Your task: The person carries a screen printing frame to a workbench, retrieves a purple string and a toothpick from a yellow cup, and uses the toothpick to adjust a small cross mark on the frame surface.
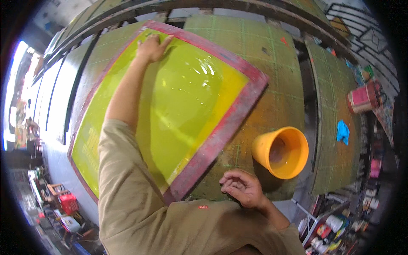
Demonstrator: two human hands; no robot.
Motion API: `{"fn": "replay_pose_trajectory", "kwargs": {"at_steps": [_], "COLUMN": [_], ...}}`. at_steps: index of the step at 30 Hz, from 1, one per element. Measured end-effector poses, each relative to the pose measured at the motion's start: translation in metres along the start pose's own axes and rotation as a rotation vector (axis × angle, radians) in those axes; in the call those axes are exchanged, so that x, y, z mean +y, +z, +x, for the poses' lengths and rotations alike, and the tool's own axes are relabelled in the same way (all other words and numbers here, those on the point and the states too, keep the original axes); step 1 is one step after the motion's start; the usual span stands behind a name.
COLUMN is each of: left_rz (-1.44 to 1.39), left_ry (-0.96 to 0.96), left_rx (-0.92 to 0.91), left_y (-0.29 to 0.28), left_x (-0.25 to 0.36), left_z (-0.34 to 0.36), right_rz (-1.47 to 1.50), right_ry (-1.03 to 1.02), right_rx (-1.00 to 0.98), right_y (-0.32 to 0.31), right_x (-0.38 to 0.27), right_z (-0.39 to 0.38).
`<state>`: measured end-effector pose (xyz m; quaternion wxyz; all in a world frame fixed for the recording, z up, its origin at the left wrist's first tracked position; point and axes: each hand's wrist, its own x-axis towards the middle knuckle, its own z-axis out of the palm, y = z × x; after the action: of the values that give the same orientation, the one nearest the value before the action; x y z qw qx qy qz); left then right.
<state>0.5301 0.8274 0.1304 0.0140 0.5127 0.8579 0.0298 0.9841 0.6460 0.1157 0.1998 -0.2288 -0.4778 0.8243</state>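
Note:
A yellow-green mesh screen [187,97] in a pink-stained frame [225,131] lies tilted across the bench, wet and glossy, with faint lettering at lower left. My left hand [151,49] reaches over it, fingers spread on or just above the mesh near the top edge. My right hand [240,187] hovers near my body, fingers loosely curled and apart, holding nothing visible. Just beyond it stands a yellow bucket [297,153], its inside partly visible.
Stained green boards [274,55] form the work surface, with dark beams along the far side. A blue rag [342,131] and a pink container [361,97] are at the right. Cluttered cans and tools [329,225] sit at lower right, a red crate [68,204] at lower left.

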Motion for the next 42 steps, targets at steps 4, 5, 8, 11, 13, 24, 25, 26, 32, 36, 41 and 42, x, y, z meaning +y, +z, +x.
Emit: {"fn": "replay_pose_trajectory", "kwargs": {"at_steps": [4, 5, 8, 11, 13, 24, 25, 26, 32, 36, 41, 42], "left_rz": [-0.048, -0.040, 0.051, 0.054, 0.075, -0.421, -0.429, -0.495, 0.287, -0.206, -1.123, -1.256], "left_ry": [0.070, 0.054, -0.104, 0.041, 0.303, 0.986, 0.882, 0.690, -0.671, -1.218, -1.443, -1.404], "left_rx": [-0.039, -0.044, -0.059, -0.089, -0.153, -0.283, -0.188, -0.142, 0.140, 0.044, 0.026, 0.049], "left_y": [-0.005, -0.008, -0.018, -0.019, -0.014, -0.054, -0.061, -0.070, -0.087, -0.055, -0.031, -0.026], "left_x": [0.011, 0.015, 0.034, 0.071, 0.109, 0.108, 0.077, 0.038, -0.178, -0.210, -0.171, -0.167], "left_z": [-0.002, -0.004, -0.006, -0.029, -0.058, -0.210, -0.219, -0.232, -0.419, -0.557, -0.605, -0.599], "right_rz": [-0.006, -0.019, -0.027, -0.013, -0.007, -0.083, -0.091, -0.082, -0.047, -0.025, -0.087, -0.095], "right_ry": [-0.012, -0.019, -0.022, -0.021, -0.092, -0.141, -0.152, -0.156, -0.162, -0.170, -0.173, -0.192], "right_rx": [-0.011, 0.001, 0.015, 0.019, 0.012, 0.002, -0.005, -0.001, 0.032, 0.042, 0.042, 0.042], "right_y": [0.000, 0.000, 0.002, 0.002, 0.002, 0.000, 0.001, 0.001, 0.001, 0.001, 0.000, 0.000], "right_x": [0.001, 0.001, 0.001, 0.002, 0.003, 0.006, 0.007, 0.008, 0.011, 0.010, 0.008, 0.008], "right_z": [0.000, 0.000, 0.001, 0.002, 0.003, -0.001, -0.001, -0.002, -0.005, -0.002, 0.007, 0.008]}}
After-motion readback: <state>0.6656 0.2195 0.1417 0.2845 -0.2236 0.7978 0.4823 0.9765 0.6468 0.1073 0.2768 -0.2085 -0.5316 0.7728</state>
